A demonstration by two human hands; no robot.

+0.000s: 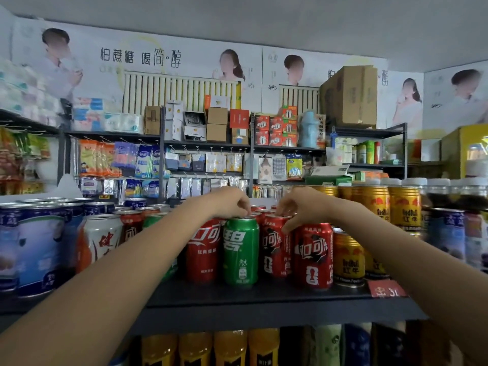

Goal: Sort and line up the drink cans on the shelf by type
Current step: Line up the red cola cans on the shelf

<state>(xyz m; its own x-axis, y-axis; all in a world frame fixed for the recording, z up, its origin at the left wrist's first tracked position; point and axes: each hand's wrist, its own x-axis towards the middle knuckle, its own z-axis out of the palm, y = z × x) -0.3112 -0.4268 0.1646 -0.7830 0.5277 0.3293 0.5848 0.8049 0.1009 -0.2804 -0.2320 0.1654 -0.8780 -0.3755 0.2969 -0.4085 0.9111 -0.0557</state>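
On the dark shelf (264, 294) a green Sprite can (240, 252) stands at the front between red cola cans. A classic red cola can (202, 250) is to its left; a red-and-black cola can (276, 248) and another (313, 256) are to its right. My left hand (229, 203) reaches over the tops of the red and green cans, its curled fingers at the green can's rim. My right hand (299, 207) grips the top of the red-and-black cola can beside the green one. More red cans stand behind, mostly hidden.
Gold Red Bull cans (348, 260) fill the right of the shelf, with taller ones (402, 206) behind. Blue-and-white tins (39, 247) and a white-and-red can (104, 240) stand at left. A red price tag (386, 288) hangs on the shelf edge. Bottles sit below.
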